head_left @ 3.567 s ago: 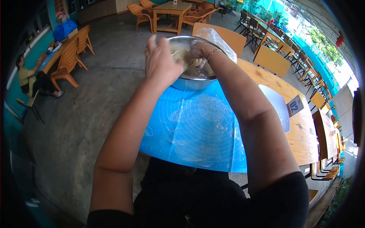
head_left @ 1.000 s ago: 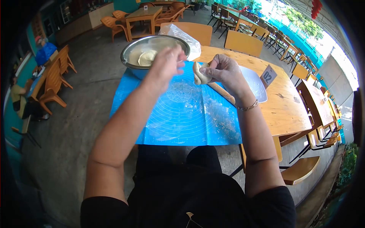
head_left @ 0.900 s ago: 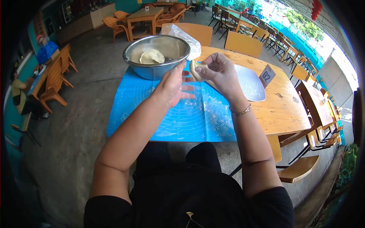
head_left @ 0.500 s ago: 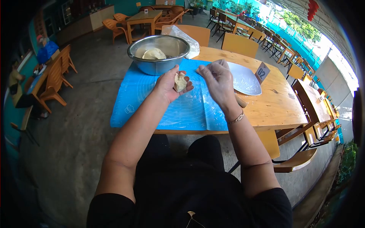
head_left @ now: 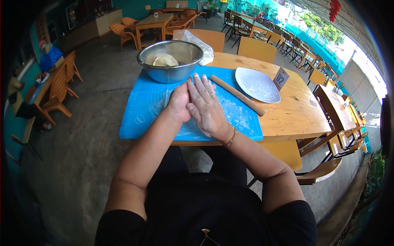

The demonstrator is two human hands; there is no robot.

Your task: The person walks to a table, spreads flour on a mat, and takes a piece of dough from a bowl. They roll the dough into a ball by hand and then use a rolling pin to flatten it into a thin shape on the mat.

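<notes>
Left hand [head_left: 179, 101]: cupped low against the other palm, mostly hidden; can't tell whether it grips anything.
Right hand [head_left: 205, 104]: laid flat over the left, fingers straight, white powder on the back.
Between palms: hidden.
Dough [head_left: 165, 60]: pale lump inside the metal bowl [head_left: 170, 74], just beyond the 2 hands.
Blue mat [head_left: 137, 104]: under bowl and hands, powder-streaked, printed with rings.
Rolling pin [head_left: 238, 95]: slanted over mat's right side, right of hands.
White plate [head_left: 257, 85]: on bench [head_left: 297, 119], powder-specked, beside the 02 card [head_left: 281, 78].
Plastic bag [head_left: 196, 44]: behind bowl.
</notes>
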